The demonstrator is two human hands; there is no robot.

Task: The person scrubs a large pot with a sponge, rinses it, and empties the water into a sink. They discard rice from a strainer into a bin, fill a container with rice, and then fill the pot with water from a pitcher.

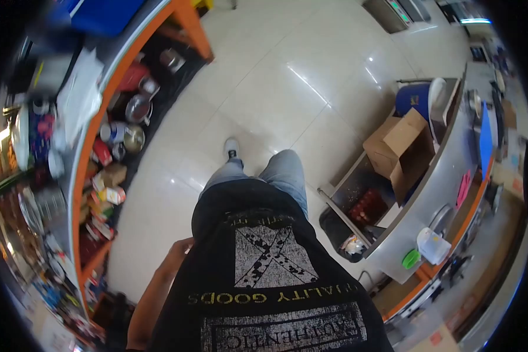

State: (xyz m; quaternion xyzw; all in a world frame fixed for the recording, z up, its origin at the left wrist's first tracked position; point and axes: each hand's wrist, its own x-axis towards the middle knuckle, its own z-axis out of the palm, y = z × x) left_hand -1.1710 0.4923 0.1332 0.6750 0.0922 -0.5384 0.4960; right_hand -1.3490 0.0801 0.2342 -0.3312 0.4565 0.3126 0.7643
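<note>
My left hand (180,251) hangs low at my left side, close against the black printed T-shirt (276,252). A small pale patch shows at its fingertips, too small to name, and the shirt hides part of the fingers. My right hand is out of view. Below the shirt are my legs in light blue jeans (284,173), one foot in a grey shoe (232,146) forward on the tiled floor (246,88).
To the left runs an orange-framed table (85,158) with jars, tins and packets on the shelf beneath. On the right stands a metal counter (402,240) carrying a green bowl (410,259) and white tub (433,246). An open cardboard box (387,146) sits under it, beside a blue drum (412,98).
</note>
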